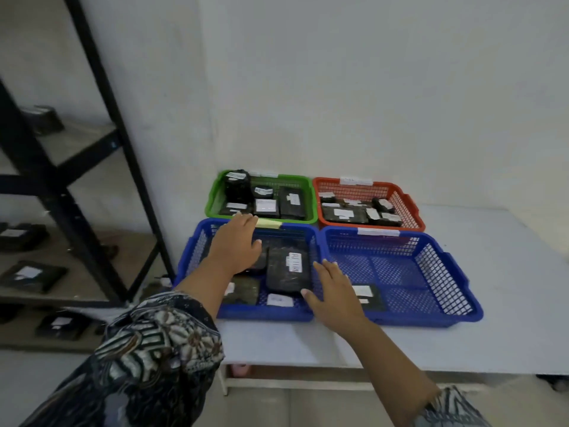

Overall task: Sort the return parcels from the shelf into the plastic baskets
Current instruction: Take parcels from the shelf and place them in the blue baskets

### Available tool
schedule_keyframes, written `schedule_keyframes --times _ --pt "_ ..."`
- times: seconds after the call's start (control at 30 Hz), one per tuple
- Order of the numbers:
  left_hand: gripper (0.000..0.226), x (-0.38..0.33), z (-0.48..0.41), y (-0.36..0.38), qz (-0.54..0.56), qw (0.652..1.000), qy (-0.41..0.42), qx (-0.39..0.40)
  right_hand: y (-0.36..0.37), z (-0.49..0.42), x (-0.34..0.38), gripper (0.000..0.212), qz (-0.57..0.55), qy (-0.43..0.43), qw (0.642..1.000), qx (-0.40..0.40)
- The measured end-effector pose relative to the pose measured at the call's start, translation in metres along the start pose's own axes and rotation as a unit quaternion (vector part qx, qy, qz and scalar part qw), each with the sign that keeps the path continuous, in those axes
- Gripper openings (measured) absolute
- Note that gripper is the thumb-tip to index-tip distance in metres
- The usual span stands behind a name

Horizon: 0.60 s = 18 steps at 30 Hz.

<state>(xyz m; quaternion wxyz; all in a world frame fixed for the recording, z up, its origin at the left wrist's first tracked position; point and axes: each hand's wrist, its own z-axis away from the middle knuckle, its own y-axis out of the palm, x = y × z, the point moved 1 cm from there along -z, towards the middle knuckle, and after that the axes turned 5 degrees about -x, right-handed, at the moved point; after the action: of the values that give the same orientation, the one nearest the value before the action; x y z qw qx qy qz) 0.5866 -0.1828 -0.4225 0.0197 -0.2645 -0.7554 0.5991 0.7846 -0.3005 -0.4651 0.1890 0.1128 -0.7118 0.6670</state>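
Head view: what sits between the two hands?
In the head view, a black labelled parcel lies between the left hand and right hand, inside the left blue basket.

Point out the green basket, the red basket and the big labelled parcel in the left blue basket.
green basket [311, 194], head view, right rim.
red basket [405, 206], head view, right mesh wall.
big labelled parcel [283, 279], head view, black wrap below its label.

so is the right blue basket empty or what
Not empty: the right blue basket holds one dark parcel with a white label in its near left corner; the rest of its floor is bare.
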Motion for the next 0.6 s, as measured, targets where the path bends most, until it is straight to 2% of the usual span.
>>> schedule_keyframes --times 0.2,0.3,0.6 --pt "0.056 0.080 0.087 -0.062 -0.019 0.999 -0.032 -0.023 0.038 0.025 0.120 0.064 -0.020 -0.078 0.997 -0.009" --pt "0.051 0.123 0.132 -0.083 -0.052 0.996 -0.069 -0.020 0.061 0.032 0.178 0.063 -0.015 -0.117 0.993 0.007" --pt "0.060 0.259 0.213 -0.125 -0.074 0.977 -0.199 -0.021 0.139 0.036 0.315 0.058 -0.003 -0.232 0.971 0.067"
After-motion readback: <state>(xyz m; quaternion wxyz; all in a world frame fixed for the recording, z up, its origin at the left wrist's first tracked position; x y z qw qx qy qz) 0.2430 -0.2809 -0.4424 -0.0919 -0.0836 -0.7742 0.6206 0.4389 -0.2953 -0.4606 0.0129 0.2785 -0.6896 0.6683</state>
